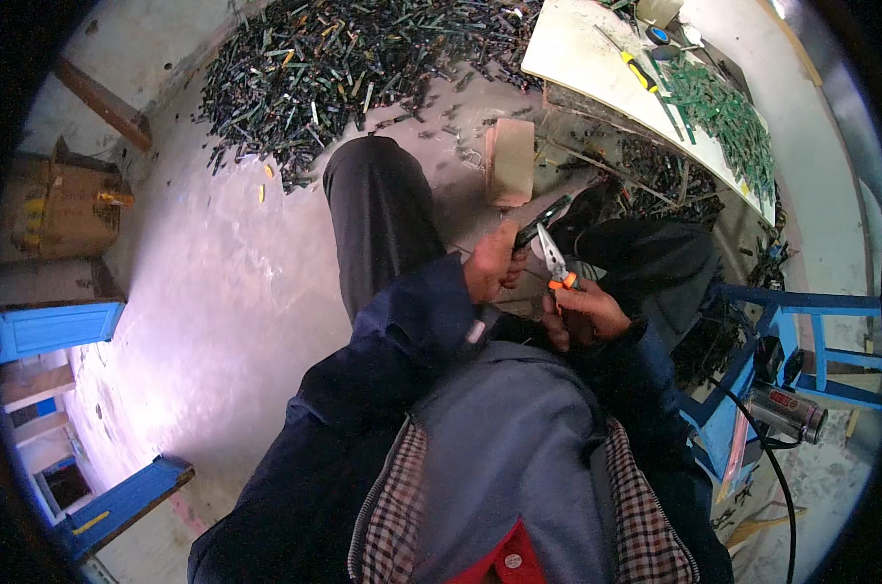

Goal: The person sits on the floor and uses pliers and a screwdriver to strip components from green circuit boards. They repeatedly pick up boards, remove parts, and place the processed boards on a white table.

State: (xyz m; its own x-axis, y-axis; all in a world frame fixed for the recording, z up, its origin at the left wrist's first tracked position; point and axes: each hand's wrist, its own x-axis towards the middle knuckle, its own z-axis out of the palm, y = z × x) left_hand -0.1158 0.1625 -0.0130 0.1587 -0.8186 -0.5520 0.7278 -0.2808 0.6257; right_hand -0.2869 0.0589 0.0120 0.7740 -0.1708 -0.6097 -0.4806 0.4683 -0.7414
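My left hand (490, 265) is closed around a narrow black strip-shaped piece (540, 223), which sticks out past the fingers up and to the right. In my right hand (595, 313) is a pair of pliers (552, 254) with metal jaws and orange-and-black handles. The jaws point up and to the left, close beside the black piece. Whether they touch it I cannot tell. Both hands are held low between my knees, in front of my body.
A large heap of dark strips (334, 73) covers the floor ahead. On the pale board (582, 44) at far right lie a yellow-and-black screwdriver (640, 73) and a green pile of small pieces (718, 107). A cardboard piece (510, 164) stands below it. Right: blue frame (819, 350), metal cylinder (787, 413).
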